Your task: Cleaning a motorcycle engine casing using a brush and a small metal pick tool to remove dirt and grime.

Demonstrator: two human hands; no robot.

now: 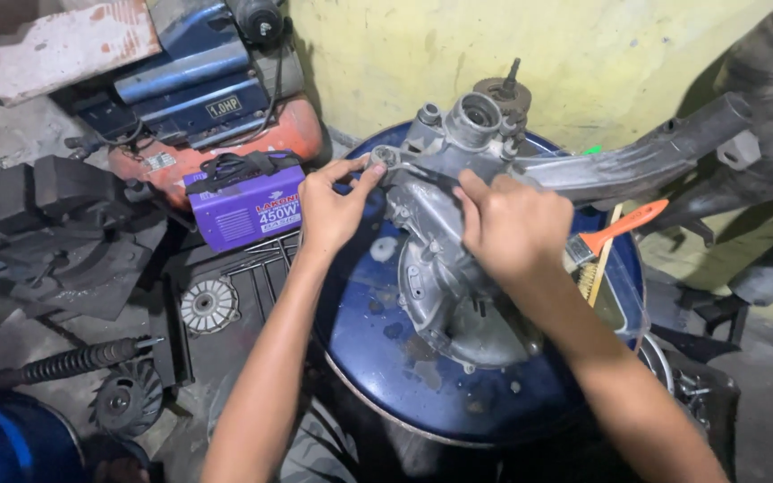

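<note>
Grey metal engine casing (445, 268) lying on top of blue drum (378, 349), centre of scene, its round cover toward the near side and a cylindrical port at the far end, close to the yellow wall (386, 54). Long grey arm of the casing running right, out past the drum rim.

Left hand (331, 210) at the far-left corner of the casing, thumb and forefinger pinched on a small ring-shaped lug there; remaining fingers curled. Right hand (512, 224) laid palm-down over the middle of the casing, fingers bent and pressing on a dark strip across the metal; whether gripping or only pressing, cannot tell.

Brush with orange handle (624, 225) lying on the drum just right of the right hand, beside a thin wooden stick (603, 259).

Left of drum, on the floor: purple box-shaped welding unit (248, 210) with black strap; behind it, farther, an orange-and-blue compressor (208, 98). Near left: round finned metal disc (209, 306), a second darker finned disc (127, 401), black coil-spring shock absorber (69, 362). Dark scrap metal (55, 233) piled at far left.
</note>
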